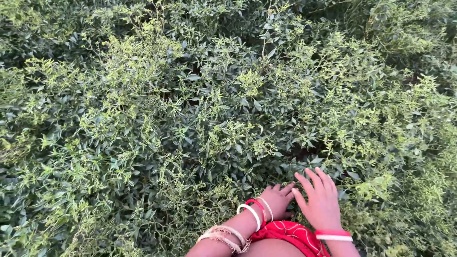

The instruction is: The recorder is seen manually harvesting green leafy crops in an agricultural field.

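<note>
Bush (200, 119) foliage dense round both hands (300, 200).

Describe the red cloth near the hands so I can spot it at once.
Start from the dense green leafy bushes filling the view, then drop to the bottom edge right of centre. Between the two bangled wrists lies the bright red patterned cloth, the only large red patch among green.

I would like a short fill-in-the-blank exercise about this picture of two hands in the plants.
1. Both hands reach into dense ____ plants.
2. The right hand has its fingers spread ____.
3. The left hand wears white and ____ bangles.
4. Between the arms lies red ____.

Missing words: green; open; red; cloth
</note>
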